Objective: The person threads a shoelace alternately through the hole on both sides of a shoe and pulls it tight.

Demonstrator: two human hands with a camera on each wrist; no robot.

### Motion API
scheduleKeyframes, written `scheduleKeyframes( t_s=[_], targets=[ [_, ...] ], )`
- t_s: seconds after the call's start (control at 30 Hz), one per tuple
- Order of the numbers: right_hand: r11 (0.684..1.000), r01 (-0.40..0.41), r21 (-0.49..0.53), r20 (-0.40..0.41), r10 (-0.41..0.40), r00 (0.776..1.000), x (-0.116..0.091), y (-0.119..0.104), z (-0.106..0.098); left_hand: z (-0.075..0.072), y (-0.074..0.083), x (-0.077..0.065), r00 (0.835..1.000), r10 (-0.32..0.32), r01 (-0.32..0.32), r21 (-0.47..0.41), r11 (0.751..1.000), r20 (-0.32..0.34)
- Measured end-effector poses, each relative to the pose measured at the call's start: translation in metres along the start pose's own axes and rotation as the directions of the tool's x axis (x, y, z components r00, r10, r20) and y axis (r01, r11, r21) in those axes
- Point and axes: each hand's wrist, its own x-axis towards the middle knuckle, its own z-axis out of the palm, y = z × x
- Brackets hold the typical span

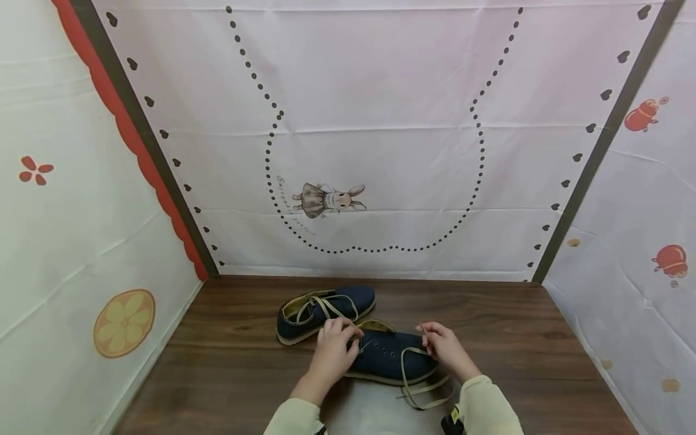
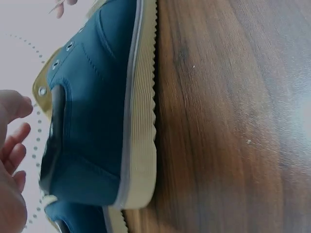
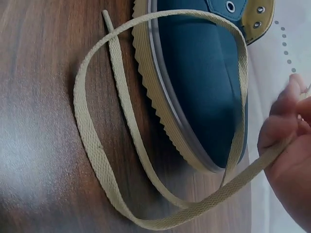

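A navy canvas shoe [image 1: 388,359] with a tan sole stands in front of me, its toe pointing right. Its tan tongue [image 2: 43,92] sticks up beside bare metal eyelets. My right hand [image 1: 446,349], above the toe, pinches a flat beige shoelace [image 3: 92,131] near one end. From these fingers the lace hangs in loops across the toe and down onto the table. My left hand [image 1: 334,351] hovers at the shoe's opening, thumb and fingers loosely bent and apart, with nothing visible between them in the left wrist view.
Behind and to the left lies a matching navy shoe [image 1: 356,299] with a beige lace in its eyelets. Both shoes are on a dark wood table [image 1: 228,362]. A printed cloth [image 1: 380,181] hangs at the back, with more cloth at both sides.
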Motion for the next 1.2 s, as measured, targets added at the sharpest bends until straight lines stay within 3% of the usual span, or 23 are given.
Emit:
scheduleKeyframes(
  t_s=[0.1,0.27,0.47,0.63,0.73,0.97,1.2],
  targets=[
    [1.000,-0.018,-0.007,-0.041,0.018,0.999,-0.002,-0.001,0.003,0.003,0.008,0.005,0.999,0.012,-0.012,-0.016,1.000,0.044],
    [1.000,0.005,-0.025,0.001,-0.005,1.000,-0.005,0.000,0.003,0.009,0.017,0.010,0.988,0.004,0.009,-0.085,0.996,0.153],
    [0.996,0.022,-0.081,0.011,-0.021,1.000,-0.011,0.002,0.009,0.015,0.021,0.012,0.962,-0.044,0.063,-0.059,0.996,0.270],
    [0.996,0.009,-0.092,0.002,-0.009,1.000,-0.017,0.006,0.019,0.012,0.022,0.013,0.936,-0.100,0.109,-0.007,0.994,0.336],
    [0.996,-0.006,-0.088,0.021,0.008,1.000,-0.020,0.009,0.025,0.011,0.020,0.012,0.931,-0.096,0.098,0.012,0.995,0.353],
    [0.994,-0.003,-0.108,0.026,0.006,1.000,-0.026,0.011,0.039,0.013,0.018,0.012,0.942,-0.071,0.094,-0.053,0.994,0.328],
    [0.996,0.019,-0.091,-0.002,-0.019,1.000,-0.026,0.015,0.047,0.014,0.016,0.012,0.951,-0.085,0.123,-0.111,0.986,0.298]
  ],
)
